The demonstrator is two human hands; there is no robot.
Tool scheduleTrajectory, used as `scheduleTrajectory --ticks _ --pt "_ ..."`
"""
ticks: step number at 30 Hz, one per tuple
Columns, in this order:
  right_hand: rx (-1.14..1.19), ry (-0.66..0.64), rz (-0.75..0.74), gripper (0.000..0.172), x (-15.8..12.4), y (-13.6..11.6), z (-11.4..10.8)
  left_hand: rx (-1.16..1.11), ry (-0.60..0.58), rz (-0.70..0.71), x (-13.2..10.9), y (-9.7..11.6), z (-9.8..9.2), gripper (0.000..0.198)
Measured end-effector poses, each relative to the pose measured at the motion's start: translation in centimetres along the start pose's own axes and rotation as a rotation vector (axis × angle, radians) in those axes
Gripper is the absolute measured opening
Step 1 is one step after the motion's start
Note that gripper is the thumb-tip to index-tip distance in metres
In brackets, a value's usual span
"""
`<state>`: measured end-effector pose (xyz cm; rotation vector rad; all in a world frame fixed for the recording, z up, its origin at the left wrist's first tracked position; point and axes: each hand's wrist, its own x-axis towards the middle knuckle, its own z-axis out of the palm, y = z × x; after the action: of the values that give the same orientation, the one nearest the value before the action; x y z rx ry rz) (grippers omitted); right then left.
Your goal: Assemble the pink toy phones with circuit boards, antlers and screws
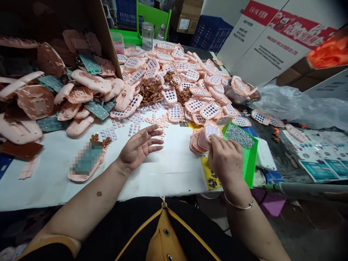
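Note:
My right hand (227,159) pinches the edge of a pink plastic shell with button holes (211,129), at the top of a small stack of like shells (198,141). My left hand (141,145) is held over the white work surface (174,174), palm turned inward, fingers apart, with nothing in it. Small pale buttons (160,121) lie loose just beyond its fingertips. To its left rests a pink shell (78,177) with a green circuit board, partly blurred, and brown bear-shaped pieces (107,140) at its top end.
A large heap of pink shells (190,74) with brown pieces (149,92) fills the back. A cardboard box (112,43) of shells and circuit boards stands left. A green tray (251,159) of small metal screws (239,135) and a metal bowl (231,96) are right.

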<state>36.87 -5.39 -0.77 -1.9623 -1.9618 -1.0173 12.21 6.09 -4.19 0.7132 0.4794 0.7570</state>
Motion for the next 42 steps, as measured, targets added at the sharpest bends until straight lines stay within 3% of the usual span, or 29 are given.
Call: scheduleTrajectory --ticks 5,10,17,20,24,26,30,34,36,39,42 --pt "-0.095 -0.314 -0.036 0.021 -0.6 1.5 0.9 -0.067 0.202 0.140 0.0 1.6 0.2 0.044" --pt "0.007 -0.340 -0.057 0.030 2.3 1.2 1.7 -0.181 0.438 0.208 0.3 2.5 0.3 0.029" --pt "0.156 -0.527 -0.207 0.029 10.4 -2.7 8.1 -0.227 0.452 0.148 0.5 2.6 1.0 0.028" --pt "0.175 -0.541 -0.213 0.023 12.4 -4.2 9.1 -0.240 0.431 0.149 0.3 2.7 1.0 0.030" --pt "0.189 -0.531 -0.172 0.023 12.6 -3.6 7.2 -0.253 0.384 0.147 0.2 2.3 0.7 0.031" --pt "0.261 -0.496 -0.024 0.024 11.9 -2.6 6.1 -0.243 0.362 0.132 0.3 2.0 0.5 0.034" --pt "0.804 -0.387 0.369 0.025 9.2 -1.7 4.9 -0.088 0.375 0.112 0.4 1.2 0.6 0.038" --pt "1.378 -0.385 0.613 0.027 6.8 -3.0 3.6 0.416 0.294 0.392 0.0 0.3 1.3 0.058" --pt "1.518 -0.465 0.642 0.027 6.2 -4.1 2.1 0.653 0.176 0.521 -0.3 -0.2 1.5 0.073" --pt "1.608 -0.597 0.514 0.028 6.4 -5.6 -0.1 0.774 0.048 0.525 -0.6 -0.5 1.6 0.076" --pt "1.601 -0.528 0.407 0.038 6.8 -6.5 -0.4 0.609 0.118 0.522 -0.7 0.1 1.6 0.078"
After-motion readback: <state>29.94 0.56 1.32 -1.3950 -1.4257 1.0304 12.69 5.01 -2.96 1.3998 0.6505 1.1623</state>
